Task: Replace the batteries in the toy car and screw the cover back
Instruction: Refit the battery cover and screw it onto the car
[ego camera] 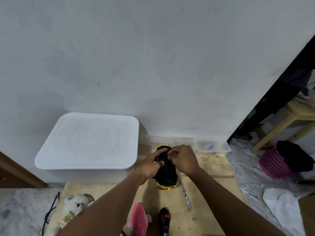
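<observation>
A person's hands work on a toy car (167,176) turned belly-up on a pale wooden board (209,193) set against a grey wall, its black underside facing up and its gold body showing at the near end. The left hand (151,165) grasps the car from its left flank, thumb laid across the underside. The right hand (183,159) is curled over the car's far end with fingertips bunched together; what they pinch, if anything, cannot be made out, and the two hands hide most of that part of the underside. A screwdriver (185,193) lies on the board just right of the car. Nearer the camera sit a black remote control (164,218), a pink plush toy (139,218) and a white plush toy (76,205). A large white lidded bin (90,142) stands to the left, clear plastic containers (213,146) line the wall behind the car, and a pink basket (274,165) holding dark cloth stands well off to the right.
</observation>
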`<action>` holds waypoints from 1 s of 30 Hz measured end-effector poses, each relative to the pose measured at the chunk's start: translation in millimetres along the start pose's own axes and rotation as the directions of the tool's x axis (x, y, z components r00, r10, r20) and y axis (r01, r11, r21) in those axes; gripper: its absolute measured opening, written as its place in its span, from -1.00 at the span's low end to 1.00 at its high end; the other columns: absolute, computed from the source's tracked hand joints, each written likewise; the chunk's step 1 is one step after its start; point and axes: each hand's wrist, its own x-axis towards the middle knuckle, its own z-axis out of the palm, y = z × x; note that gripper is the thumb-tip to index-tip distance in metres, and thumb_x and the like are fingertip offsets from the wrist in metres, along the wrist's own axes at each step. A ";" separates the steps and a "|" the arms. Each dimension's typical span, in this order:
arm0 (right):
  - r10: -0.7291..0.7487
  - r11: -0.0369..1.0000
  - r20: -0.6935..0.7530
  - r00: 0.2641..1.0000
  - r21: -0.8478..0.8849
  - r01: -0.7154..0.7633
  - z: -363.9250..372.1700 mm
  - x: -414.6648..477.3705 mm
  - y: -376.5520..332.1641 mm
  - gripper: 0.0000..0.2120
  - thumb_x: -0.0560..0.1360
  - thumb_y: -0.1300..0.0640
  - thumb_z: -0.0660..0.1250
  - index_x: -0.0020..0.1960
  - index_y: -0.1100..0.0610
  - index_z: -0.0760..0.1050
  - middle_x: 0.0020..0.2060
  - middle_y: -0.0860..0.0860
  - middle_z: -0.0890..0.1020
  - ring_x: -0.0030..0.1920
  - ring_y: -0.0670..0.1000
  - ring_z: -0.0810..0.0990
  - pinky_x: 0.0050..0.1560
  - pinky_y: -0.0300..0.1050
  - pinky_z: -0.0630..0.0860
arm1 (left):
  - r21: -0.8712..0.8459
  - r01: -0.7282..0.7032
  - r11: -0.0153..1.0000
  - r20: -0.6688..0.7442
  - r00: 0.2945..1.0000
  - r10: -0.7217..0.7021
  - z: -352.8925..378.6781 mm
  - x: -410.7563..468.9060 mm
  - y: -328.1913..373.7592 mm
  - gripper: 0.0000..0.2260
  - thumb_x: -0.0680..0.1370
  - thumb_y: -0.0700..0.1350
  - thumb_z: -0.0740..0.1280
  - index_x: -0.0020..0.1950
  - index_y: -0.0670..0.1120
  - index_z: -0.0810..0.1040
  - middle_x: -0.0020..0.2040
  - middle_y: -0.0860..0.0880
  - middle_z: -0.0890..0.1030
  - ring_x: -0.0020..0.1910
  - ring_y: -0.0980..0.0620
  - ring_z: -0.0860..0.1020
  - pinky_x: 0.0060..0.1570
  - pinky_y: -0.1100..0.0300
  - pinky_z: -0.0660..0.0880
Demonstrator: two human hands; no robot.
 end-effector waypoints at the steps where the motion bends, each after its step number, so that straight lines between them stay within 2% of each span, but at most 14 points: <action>1: -0.003 1.000 0.001 1.000 -0.003 0.003 -2.1 1.0 -1.5 -0.88 0.40 0.18 0.47 -0.08 0.03 0.71 -0.19 -0.05 0.70 -0.16 -0.07 0.65 -0.11 -0.13 0.60 | -0.015 -0.004 1.000 -0.004 1.000 0.004 -0.1 -0.9 2.5 -0.53 0.63 -0.27 0.20 0.29 0.32 0.46 0.27 -0.05 0.51 0.18 -0.08 0.56 -0.07 0.03 0.65; 5: -0.029 0.999 0.000 1.000 0.036 0.029 -10.3 6.4 -2.1 -0.93 0.41 0.19 0.52 -0.11 0.08 0.71 -0.21 -0.09 0.62 -0.16 -0.10 0.60 -0.13 -0.17 0.52 | -0.027 -0.022 0.999 -0.018 1.000 0.022 -0.6 -2.7 11.1 -0.53 0.63 -0.26 0.20 0.27 0.34 0.46 0.28 -0.04 0.49 0.19 -0.09 0.56 -0.02 0.00 0.65; 9: -0.065 0.994 0.071 0.995 0.096 0.058 -13.3 8.9 -1.0 -0.84 0.46 0.25 0.46 0.03 0.15 0.71 -0.06 0.04 0.69 -0.05 -0.01 0.65 0.02 -0.11 0.59 | -0.014 -0.031 0.999 -0.031 0.999 0.031 -4.2 -2.4 13.1 -0.54 0.63 -0.26 0.20 0.31 0.30 0.45 0.28 -0.06 0.49 0.20 -0.09 0.55 0.05 -0.02 0.63; 12: -0.085 0.996 0.051 0.995 0.032 0.083 -10.0 6.5 -0.3 -0.87 0.49 0.23 0.41 0.00 0.13 0.71 -0.07 0.02 0.68 -0.09 -0.04 0.60 -0.08 -0.22 0.50 | 0.024 -0.022 0.999 -0.019 1.000 0.023 -3.7 -2.4 12.3 -0.54 0.63 -0.26 0.20 0.37 0.25 0.45 0.27 -0.08 0.50 0.20 -0.08 0.54 0.06 0.00 0.62; 16: -0.074 0.997 0.061 0.995 -0.030 0.076 -5.0 5.2 -1.2 -0.93 0.52 0.13 0.40 -0.09 0.07 0.67 -0.17 0.00 0.64 -0.16 -0.04 0.59 -0.15 -0.14 0.50 | 0.015 -0.001 1.000 -0.005 1.000 0.001 -4.3 -3.9 11.7 -0.55 0.64 -0.25 0.21 0.38 0.25 0.45 0.28 -0.10 0.50 0.21 -0.11 0.54 -0.06 0.07 0.63; 19: -0.083 0.993 0.033 0.996 -0.082 0.086 -2.5 4.2 -3.2 -0.89 0.51 0.04 0.41 -0.15 0.05 0.63 -0.23 -0.03 0.60 -0.22 -0.05 0.57 -0.22 -0.14 0.48 | 0.016 0.009 1.000 0.011 1.000 -0.009 -2.5 -4.8 12.2 -0.55 0.64 -0.25 0.21 0.35 0.27 0.45 0.28 -0.07 0.50 0.22 -0.10 0.53 -0.07 0.07 0.63; 22: -0.114 0.993 0.021 0.993 -0.028 0.114 -3.4 1.6 -1.0 -0.96 0.49 0.11 0.43 -0.07 0.06 0.63 -0.27 -0.02 0.63 -0.22 -0.05 0.60 -0.21 -0.14 0.54 | -0.005 0.021 1.000 0.010 1.000 -0.021 -2.0 -4.3 12.5 -0.55 0.64 -0.25 0.20 0.33 0.29 0.45 0.28 -0.05 0.51 0.21 -0.09 0.55 -0.04 0.03 0.64; 25: -0.141 0.990 0.039 0.989 0.006 0.141 -6.1 1.3 4.2 -0.91 0.48 0.24 0.38 -0.08 0.08 0.62 -0.22 0.00 0.64 -0.20 -0.05 0.60 -0.23 -0.25 0.50 | -0.019 0.037 0.999 0.005 0.999 -0.037 -4.6 -2.9 12.5 -0.54 0.63 -0.26 0.20 0.32 0.29 0.46 0.26 -0.05 0.54 0.17 -0.11 0.58 0.00 -0.07 0.64; 30: -0.132 0.987 0.091 0.987 -0.075 0.139 -5.4 3.6 7.0 -0.93 0.53 0.10 0.39 -0.10 0.09 0.59 -0.22 -0.05 0.56 -0.20 -0.04 0.55 -0.21 -0.15 0.47 | 0.018 0.054 0.998 0.015 0.998 -0.054 -3.7 -2.7 9.8 -0.53 0.63 -0.26 0.21 0.33 0.30 0.46 0.25 -0.05 0.53 0.17 -0.11 0.57 -0.04 -0.01 0.64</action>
